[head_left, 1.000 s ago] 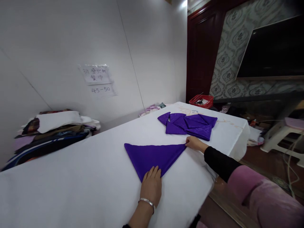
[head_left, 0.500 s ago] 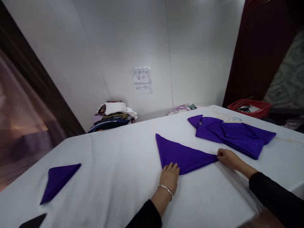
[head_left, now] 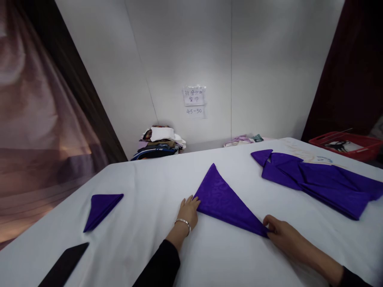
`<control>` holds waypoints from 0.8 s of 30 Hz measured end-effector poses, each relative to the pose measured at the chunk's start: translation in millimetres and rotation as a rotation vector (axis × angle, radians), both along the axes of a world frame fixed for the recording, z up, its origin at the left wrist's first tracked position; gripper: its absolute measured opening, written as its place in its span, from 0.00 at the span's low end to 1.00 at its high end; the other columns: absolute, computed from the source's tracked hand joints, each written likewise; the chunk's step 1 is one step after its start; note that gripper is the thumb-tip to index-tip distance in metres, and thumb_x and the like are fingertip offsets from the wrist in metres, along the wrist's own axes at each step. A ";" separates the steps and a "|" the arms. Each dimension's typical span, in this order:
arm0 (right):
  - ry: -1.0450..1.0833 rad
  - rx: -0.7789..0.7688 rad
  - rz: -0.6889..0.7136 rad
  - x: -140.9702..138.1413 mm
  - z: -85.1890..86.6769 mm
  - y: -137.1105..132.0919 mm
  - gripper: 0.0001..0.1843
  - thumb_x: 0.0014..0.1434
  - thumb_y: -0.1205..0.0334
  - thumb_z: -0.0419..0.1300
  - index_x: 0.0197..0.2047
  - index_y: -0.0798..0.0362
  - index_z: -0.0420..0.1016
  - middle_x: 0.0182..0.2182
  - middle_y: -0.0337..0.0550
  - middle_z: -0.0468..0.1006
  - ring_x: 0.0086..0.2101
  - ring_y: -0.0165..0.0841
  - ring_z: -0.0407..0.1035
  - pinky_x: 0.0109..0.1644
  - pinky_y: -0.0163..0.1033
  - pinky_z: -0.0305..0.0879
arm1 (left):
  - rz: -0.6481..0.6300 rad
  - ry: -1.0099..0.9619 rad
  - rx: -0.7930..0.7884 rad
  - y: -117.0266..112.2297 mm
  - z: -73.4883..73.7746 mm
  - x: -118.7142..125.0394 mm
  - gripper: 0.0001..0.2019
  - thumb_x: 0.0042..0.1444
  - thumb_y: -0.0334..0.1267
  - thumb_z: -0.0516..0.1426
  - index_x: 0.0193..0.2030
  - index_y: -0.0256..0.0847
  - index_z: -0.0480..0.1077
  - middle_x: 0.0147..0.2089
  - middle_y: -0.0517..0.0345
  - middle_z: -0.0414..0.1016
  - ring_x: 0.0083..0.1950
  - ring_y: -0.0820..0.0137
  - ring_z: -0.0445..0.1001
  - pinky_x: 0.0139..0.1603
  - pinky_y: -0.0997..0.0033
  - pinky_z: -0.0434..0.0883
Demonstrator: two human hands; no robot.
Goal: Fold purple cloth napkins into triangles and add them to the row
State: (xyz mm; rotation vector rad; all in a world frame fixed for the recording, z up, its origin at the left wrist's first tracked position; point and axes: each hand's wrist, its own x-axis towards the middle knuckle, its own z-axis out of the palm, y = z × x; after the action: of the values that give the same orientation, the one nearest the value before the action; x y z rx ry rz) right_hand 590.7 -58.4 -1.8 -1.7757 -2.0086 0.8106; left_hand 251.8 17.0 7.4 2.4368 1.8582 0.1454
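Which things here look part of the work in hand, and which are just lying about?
Part of the work:
purple triangle cloth, touched by the left hand, pinched by the right hand
smaller folded purple cloth and purple pile, probably
white tablecloth beneath

Lying about, it seems:
clothes stack
red basket
dark flat object, unclear what

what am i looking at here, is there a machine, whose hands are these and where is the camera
There is no machine: these are a person's bare hands, seen from a camera worn on the head, looking forward and down. The left hand rests at one corner of a folded purple cloth; the right hand pinches another. On the white-covered table also lie a smaller purple triangle to the left, a dark flat object nearer, and bunched purple fabric to the right.
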 end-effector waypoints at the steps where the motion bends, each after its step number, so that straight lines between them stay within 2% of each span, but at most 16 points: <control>1: -0.007 -0.009 0.000 2.0 1.4 -1.5 0.11 0.48 0.68 0.49 0.36 0.47 0.64 0.21 0.34 0.70 0.24 0.31 0.63 0.27 0.34 0.52 | -0.013 -0.034 0.007 -1.3 -0.1 4.9 0.29 0.47 0.22 0.48 0.57 0.43 0.63 0.63 0.58 0.62 0.66 0.65 0.52 0.65 0.54 0.46; 4: -0.022 -0.026 0.000 3.8 5.8 -4.5 0.10 0.49 0.67 0.49 0.35 0.47 0.65 0.21 0.34 0.69 0.24 0.31 0.63 0.27 0.34 0.53 | -0.105 -0.166 0.047 -4.7 3.8 25.5 0.23 0.53 0.29 0.48 0.57 0.44 0.64 0.62 0.59 0.63 0.66 0.68 0.52 0.66 0.56 0.43; 7: -0.042 -0.040 0.006 1.4 7.9 -4.9 0.10 0.48 0.67 0.49 0.34 0.47 0.65 0.21 0.35 0.70 0.24 0.32 0.63 0.26 0.34 0.53 | -0.190 -0.209 0.076 -4.8 6.8 44.1 0.20 0.60 0.43 0.45 0.57 0.45 0.63 0.63 0.58 0.61 0.66 0.66 0.51 0.66 0.55 0.44; 10: -0.073 -0.054 0.044 3.7 10.5 -2.3 0.08 0.48 0.67 0.50 0.31 0.47 0.66 0.22 0.36 0.71 0.25 0.32 0.64 0.26 0.34 0.54 | -0.142 -0.144 0.038 -1.0 1.2 49.5 0.25 0.60 0.51 0.43 0.60 0.43 0.59 0.66 0.53 0.54 0.68 0.62 0.46 0.66 0.51 0.44; 13: -0.094 -0.116 0.093 10.5 23.3 8.1 0.06 0.49 0.63 0.53 0.32 0.46 0.69 0.24 0.38 0.75 0.25 0.33 0.67 0.27 0.34 0.56 | -0.105 -0.113 -0.021 2.5 -9.6 44.9 0.29 0.59 0.54 0.43 0.63 0.42 0.55 0.68 0.50 0.49 0.69 0.60 0.42 0.65 0.49 0.43; 15: -0.090 -0.117 0.114 11.2 38.5 22.8 0.08 0.51 0.58 0.54 0.36 0.46 0.71 0.27 0.41 0.77 0.27 0.34 0.69 0.29 0.35 0.59 | -0.106 -0.132 -0.029 3.0 -15.6 41.6 0.30 0.58 0.55 0.41 0.64 0.43 0.53 0.68 0.51 0.48 0.69 0.60 0.41 0.66 0.48 0.41; 17: -0.072 -0.036 0.135 3.7 53.4 43.9 0.12 0.54 0.53 0.54 0.38 0.47 0.73 0.32 0.44 0.78 0.30 0.36 0.70 0.32 0.36 0.62 | -0.086 -0.154 -0.022 2.5 -19.4 40.2 0.30 0.58 0.56 0.41 0.64 0.45 0.53 0.69 0.51 0.47 0.69 0.59 0.40 0.65 0.46 0.39; 19: -0.038 0.068 0.163 -13.3 61.2 69.4 0.17 0.56 0.49 0.52 0.43 0.49 0.72 0.41 0.47 0.77 0.37 0.38 0.71 0.39 0.38 0.64 | -0.047 -0.166 -0.018 1.8 -21.7 40.6 0.31 0.57 0.58 0.41 0.64 0.45 0.54 0.69 0.50 0.45 0.69 0.57 0.38 0.65 0.44 0.37; 21: -0.006 0.146 0.217 -37.8 58.7 96.7 0.25 0.57 0.47 0.50 0.53 0.51 0.68 0.52 0.50 0.71 0.48 0.41 0.67 0.49 0.42 0.63 | -0.002 -0.169 -0.009 1.5 -23.5 41.7 0.33 0.55 0.59 0.42 0.64 0.45 0.53 0.69 0.47 0.44 0.69 0.55 0.36 0.64 0.43 0.36; 24: -0.055 0.209 0.399 -79.6 41.8 137.4 0.33 0.58 0.45 0.49 0.62 0.55 0.58 0.62 0.51 0.56 0.60 0.41 0.51 0.62 0.46 0.48 | 0.040 -0.166 -0.002 1.3 -26.1 43.3 0.35 0.54 0.60 0.43 0.65 0.43 0.52 0.69 0.44 0.43 0.69 0.53 0.35 0.64 0.43 0.35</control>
State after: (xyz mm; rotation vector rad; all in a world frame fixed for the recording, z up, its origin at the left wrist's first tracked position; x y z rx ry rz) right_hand 511.1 78.9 39.9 -1.3159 -2.4256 0.6340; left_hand 295.1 18.3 -18.7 2.3084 1.8342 0.3372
